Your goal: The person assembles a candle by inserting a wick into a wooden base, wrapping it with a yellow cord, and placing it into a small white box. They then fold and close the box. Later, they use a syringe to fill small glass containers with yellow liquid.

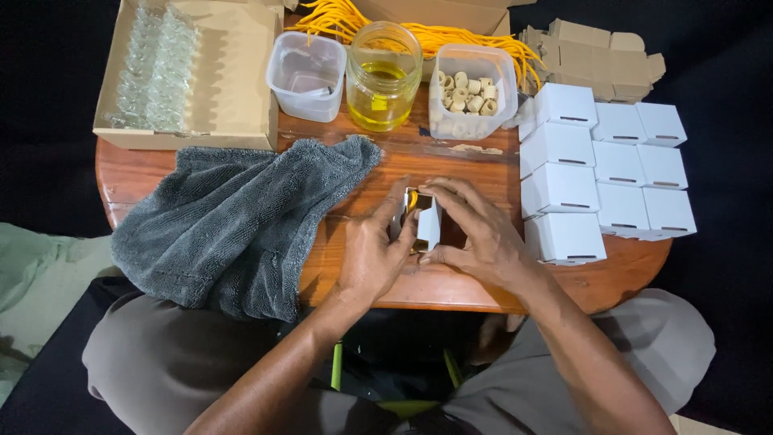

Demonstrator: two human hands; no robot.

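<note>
Both hands meet at the near edge of the table (241, 161), grasping one small white box (427, 223) between them. The left hand (372, 256) braces its side with the thumb up, while the right hand (477, 234) arches over it, fingers curled around the far face, seemingly to keep the open flaps steady; something yellow shows inside. Forearms angle in from the lap. Just right stands a block of closed white boxes (600, 173); left lies a grey towel (233, 217). Beyond are an oil jar (383, 76), a tub of beige rings (471, 93), an empty tub (306, 74), yellow cords (451, 36) and a carton of glass vials (157, 68).
</note>
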